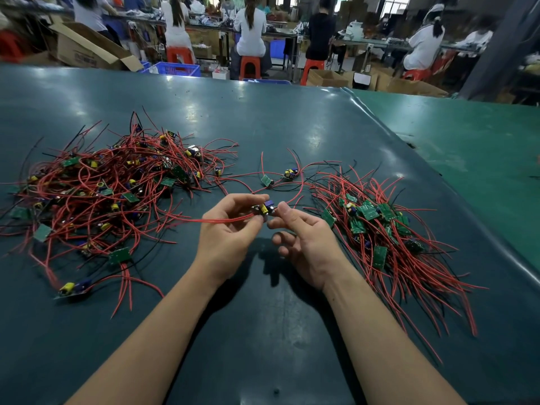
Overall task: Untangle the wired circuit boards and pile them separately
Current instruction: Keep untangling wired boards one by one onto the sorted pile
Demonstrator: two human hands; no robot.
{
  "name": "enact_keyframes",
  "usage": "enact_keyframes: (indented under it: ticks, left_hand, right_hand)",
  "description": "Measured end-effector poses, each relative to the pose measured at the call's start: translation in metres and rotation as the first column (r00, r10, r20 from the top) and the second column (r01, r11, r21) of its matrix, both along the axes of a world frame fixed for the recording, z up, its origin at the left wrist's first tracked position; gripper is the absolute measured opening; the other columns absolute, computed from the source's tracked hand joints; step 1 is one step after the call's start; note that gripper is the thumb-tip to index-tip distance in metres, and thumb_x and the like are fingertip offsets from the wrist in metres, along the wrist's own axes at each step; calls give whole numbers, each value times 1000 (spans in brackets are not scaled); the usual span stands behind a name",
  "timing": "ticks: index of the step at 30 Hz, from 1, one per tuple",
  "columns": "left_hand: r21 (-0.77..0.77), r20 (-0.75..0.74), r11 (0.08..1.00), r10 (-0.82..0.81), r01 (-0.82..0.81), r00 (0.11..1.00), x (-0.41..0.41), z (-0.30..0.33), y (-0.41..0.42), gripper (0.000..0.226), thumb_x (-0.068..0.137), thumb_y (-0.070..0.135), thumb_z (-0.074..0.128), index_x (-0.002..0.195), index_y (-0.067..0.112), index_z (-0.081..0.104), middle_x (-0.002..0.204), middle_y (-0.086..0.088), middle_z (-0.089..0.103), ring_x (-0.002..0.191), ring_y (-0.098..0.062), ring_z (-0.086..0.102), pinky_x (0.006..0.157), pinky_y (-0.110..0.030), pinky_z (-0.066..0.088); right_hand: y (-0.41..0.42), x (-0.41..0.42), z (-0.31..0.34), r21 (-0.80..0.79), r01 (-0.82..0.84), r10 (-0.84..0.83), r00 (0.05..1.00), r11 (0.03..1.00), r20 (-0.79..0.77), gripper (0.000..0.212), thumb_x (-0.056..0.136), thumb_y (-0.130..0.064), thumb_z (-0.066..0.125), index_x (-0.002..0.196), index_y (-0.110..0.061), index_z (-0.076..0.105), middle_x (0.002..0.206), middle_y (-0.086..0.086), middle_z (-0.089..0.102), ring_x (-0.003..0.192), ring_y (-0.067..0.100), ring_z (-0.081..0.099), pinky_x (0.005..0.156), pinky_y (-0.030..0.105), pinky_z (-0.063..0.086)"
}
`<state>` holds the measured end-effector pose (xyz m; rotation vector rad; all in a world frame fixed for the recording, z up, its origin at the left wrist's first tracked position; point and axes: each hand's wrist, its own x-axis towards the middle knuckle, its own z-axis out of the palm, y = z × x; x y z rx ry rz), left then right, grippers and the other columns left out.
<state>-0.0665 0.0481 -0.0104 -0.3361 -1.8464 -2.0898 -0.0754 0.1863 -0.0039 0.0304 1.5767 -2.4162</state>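
We find one circuit board [264, 209] pinched between the left hand [230, 226] and right hand [304, 235] above the mat [263, 127], its red wires [216, 220] trailing toward the tangled heap [111, 182], seemingly for transfer to the sorted pile [380, 229].

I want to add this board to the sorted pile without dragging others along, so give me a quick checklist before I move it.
1. Board held: pinched between left hand and right hand: ok.
2. Its red wires free of the tangled heap: they trail left toward it, cannot tell.
3. Sorted pile within reach, just right of the right hand: ok.
4. Path to the pile free: ok.
5. Two loose boards behind the hands not snagged on the held one: cannot tell.
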Motion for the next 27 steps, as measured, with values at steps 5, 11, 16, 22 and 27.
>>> enact_keyframes:
  ticks: [5, 11, 16, 22, 27]
  left_hand:
    - [-78, -17, 997, -1, 0, 1000, 2, -2, 1, 29, 77, -8, 76, 99, 9, 67, 98, -6, 74, 93, -18, 71, 84, -23, 54]
    - [-103, -1, 995, 13, -13, 1000, 4, 0, 3, 26, 73, -9, 78, 88, 9, 67, 93, -2, 76, 84, -14, 73, 77, -19, 54]
    - [-13, 40, 1000, 13, -13, 999, 5, 2, 0, 25, 74, -14, 75, 79, 7, 63, 90, -4, 77, 83, -17, 74, 74, -22, 56]
    - [80, 40, 997, -5, 2, 999, 2, 4, -3, 28, 73, -17, 73, 79, 7, 59, 87, -3, 77, 86, -17, 74, 76, -24, 56]
    - [136, 40, 989, -67, 61, 997, 2, 1, -7, 27, 70, -11, 76, 79, 10, 62, 91, -10, 76, 90, -23, 73, 78, -29, 57]
  right_hand:
    - [-4, -1, -3, -55, 97, -96, 995, 994, 4, 18, 87, -6, 68, 71, -13, 73, 65, 3, 67, 41, 7, 50, 35, 16, 36]
    - [-2, -6, -3, -16, 212, -212, 976, 977, -43, 22, 87, -7, 69, 66, -12, 74, 56, -1, 60, 39, 5, 43, 34, 15, 29]
    - [17, -17, 2, -89, 504, -507, 862, 859, -9, 13, 89, -7, 65, 77, -4, 68, 53, -4, 53, 37, 2, 37, 33, 14, 25]
    - [22, -18, 5, -232, 587, -594, 803, 776, 46, 31, 96, -12, 50, 69, -6, 63, 48, -4, 46, 35, 7, 33, 35, 15, 22]
    - [25, -14, 6, -409, 482, -446, 875, 775, 185, 28, 96, -15, 42, 73, -7, 57, 49, -5, 42, 33, 6, 28, 30, 15, 21]
